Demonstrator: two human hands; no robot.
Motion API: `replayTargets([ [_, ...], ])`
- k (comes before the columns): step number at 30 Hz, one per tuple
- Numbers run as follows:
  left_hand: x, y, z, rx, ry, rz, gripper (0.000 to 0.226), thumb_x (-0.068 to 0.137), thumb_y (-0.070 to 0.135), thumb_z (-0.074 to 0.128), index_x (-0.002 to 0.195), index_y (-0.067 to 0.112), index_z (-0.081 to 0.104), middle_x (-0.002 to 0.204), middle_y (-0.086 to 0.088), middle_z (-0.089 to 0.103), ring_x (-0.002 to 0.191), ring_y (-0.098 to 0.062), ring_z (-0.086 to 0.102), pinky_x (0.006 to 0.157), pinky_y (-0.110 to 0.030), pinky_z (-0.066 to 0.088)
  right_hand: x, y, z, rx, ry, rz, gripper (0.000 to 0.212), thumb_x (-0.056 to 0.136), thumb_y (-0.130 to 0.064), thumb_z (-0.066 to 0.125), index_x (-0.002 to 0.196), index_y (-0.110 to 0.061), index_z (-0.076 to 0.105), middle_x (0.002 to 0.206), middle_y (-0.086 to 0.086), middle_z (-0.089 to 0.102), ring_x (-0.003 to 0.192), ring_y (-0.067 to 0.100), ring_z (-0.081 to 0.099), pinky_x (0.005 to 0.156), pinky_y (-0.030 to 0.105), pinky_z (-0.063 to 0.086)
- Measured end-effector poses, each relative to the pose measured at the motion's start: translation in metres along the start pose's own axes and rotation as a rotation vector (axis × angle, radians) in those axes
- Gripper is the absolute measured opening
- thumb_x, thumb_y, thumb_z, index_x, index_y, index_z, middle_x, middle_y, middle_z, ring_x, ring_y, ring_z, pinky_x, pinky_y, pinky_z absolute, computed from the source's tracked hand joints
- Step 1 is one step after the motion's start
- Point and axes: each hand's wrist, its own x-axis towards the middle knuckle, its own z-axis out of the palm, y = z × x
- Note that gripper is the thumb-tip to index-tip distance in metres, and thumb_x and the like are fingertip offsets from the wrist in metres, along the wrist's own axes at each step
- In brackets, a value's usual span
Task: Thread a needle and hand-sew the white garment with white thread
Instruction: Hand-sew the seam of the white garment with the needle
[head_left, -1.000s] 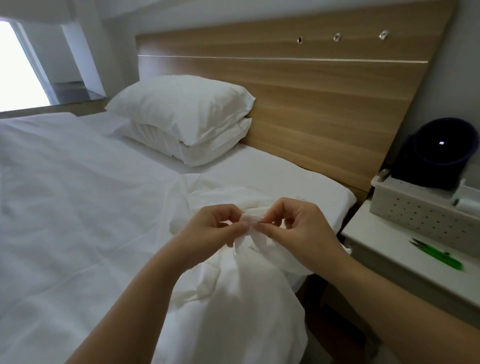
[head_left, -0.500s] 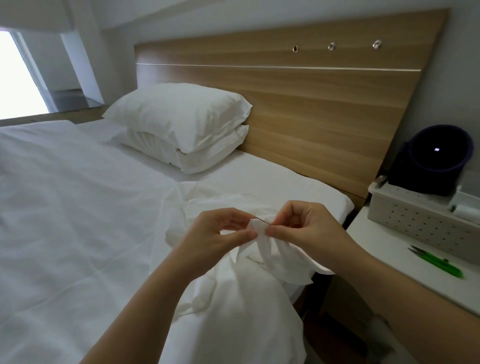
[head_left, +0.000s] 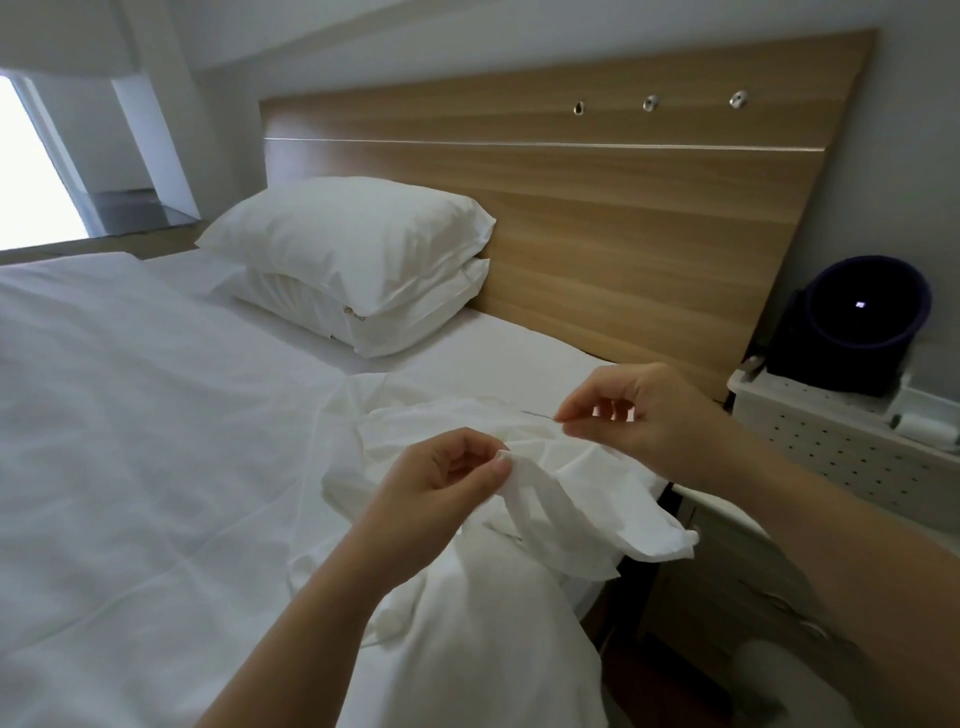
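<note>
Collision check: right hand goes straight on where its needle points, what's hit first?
Likely the crumpled white garment, just beyond the thin metal needle pinched by the right hand; depth unclear.

Your right hand (head_left: 644, 415) has drawn away from your left hand (head_left: 441, 478): 1.0 s ago the fingertips of both met on the fold of the white garment (head_left: 571, 499), now they are well apart, the right one higher and further right. The needle (head_left: 540, 414), unseen at first and just showing between the hands 0.5 s ago, now stands out free to the left of your pinching right thumb and forefinger
</note>
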Motion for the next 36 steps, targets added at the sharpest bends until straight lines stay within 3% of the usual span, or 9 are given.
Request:
replayTargets([
  [4, 0.000, -0.001, 0.003, -0.020, 0.005, 0.020, 0.008, 0.090, 0.010, 0.062, 0.089, 0.009, 0.070, 0.081, 0.003, 0.072, 0.079, -0.006, 0.067, 0.073, -0.015, 0.049, 0.007, 0.004, -0.001, -0.213, -0.067, -0.154, 0.011, 0.085, -0.010, 0.069, 0.089, -0.020, 0.071, 0.080, -0.023, 0.057, 0.081, -0.006, 0.055, 0.069, 0.006, 0.042],
  [6, 0.000, -0.001, 0.004, -0.029, 0.001, 0.016, 0.008, 0.090, 0.010, 0.061, 0.086, 0.009, 0.069, 0.077, 0.005, 0.070, 0.077, -0.005, 0.065, 0.072, -0.015, 0.048, 0.009, 0.006, 0.000, -0.269, -0.078, -0.179, 0.009, 0.086, -0.012, 0.069, 0.089, -0.020, 0.072, 0.081, -0.019, 0.060, 0.079, -0.001, 0.056, 0.070, 0.006, 0.042],
  [13, 0.001, -0.003, 0.003, -0.010, -0.038, 0.014, 0.009, 0.092, 0.015, 0.060, 0.085, 0.014, 0.067, 0.074, 0.007, 0.066, 0.075, -0.008, 0.061, 0.075, -0.022, 0.047, 0.012, 0.007, 0.005, -0.299, -0.085, -0.229, 0.007, 0.087, -0.015, 0.068, 0.087, -0.020, 0.073, 0.088, -0.011, 0.066, 0.083, 0.004, 0.056, 0.069, 0.010, 0.041],
  [18, 0.002, -0.005, 0.004, -0.016, -0.056, 0.021, 0.006, 0.078, 0.036, 0.066, 0.076, 0.032, 0.069, 0.073, 0.008, 0.065, 0.075, -0.008, 0.059, 0.074, -0.024, 0.046, 0.015, 0.008, 0.008, -0.305, -0.074, -0.260, 0.008, 0.086, -0.014, 0.069, 0.087, -0.021, 0.073, 0.088, -0.010, 0.067, 0.082, 0.006, 0.056, 0.069, 0.018, 0.048],
  [23, 0.004, -0.009, 0.004, -0.036, -0.070, 0.035, 0.016, 0.070, 0.048, 0.065, 0.076, 0.033, 0.069, 0.075, 0.010, 0.065, 0.077, -0.009, 0.059, 0.077, -0.026, 0.046, 0.016, 0.009, 0.010, -0.303, -0.062, -0.297, 0.008, 0.085, -0.013, 0.070, 0.086, -0.020, 0.073, 0.088, -0.009, 0.068, 0.082, 0.006, 0.056, 0.069, 0.021, 0.050],
  [29, 0.004, -0.011, 0.003, -0.038, -0.075, 0.055, 0.008, 0.085, 0.030, 0.067, 0.080, 0.025, 0.069, 0.078, 0.006, 0.067, 0.079, -0.008, 0.062, 0.076, -0.021, 0.048, 0.017, 0.005, 0.011, -0.365, -0.051, -0.381, 0.011, 0.086, -0.022, 0.061, 0.083, -0.022, 0.072, 0.084, -0.009, 0.068, 0.077, 0.014, 0.060, 0.062, 0.039, 0.055],
  [33, 0.003, -0.011, 0.003, -0.045, -0.079, 0.056, 0.009, 0.085, 0.028, 0.063, 0.079, 0.025, 0.069, 0.077, 0.007, 0.067, 0.077, -0.008, 0.062, 0.074, -0.019, 0.047, 0.016, 0.000, 0.012, -0.418, -0.023, -0.431, 0.015, 0.085, -0.025, 0.058, 0.082, -0.024, 0.073, 0.083, -0.010, 0.069, 0.072, 0.014, 0.063, 0.055, 0.038, 0.055],
  [36, 0.003, -0.011, 0.004, -0.026, -0.077, 0.061, 0.012, 0.091, 0.024, 0.064, 0.083, 0.015, 0.067, 0.076, 0.007, 0.066, 0.077, -0.007, 0.061, 0.074, -0.020, 0.047, 0.015, -0.005, 0.012, -0.414, -0.018, -0.465, 0.022, 0.088, -0.029, 0.054, 0.082, -0.022, 0.074, 0.083, -0.008, 0.069, 0.071, 0.015, 0.064, 0.054, 0.038, 0.054],
])
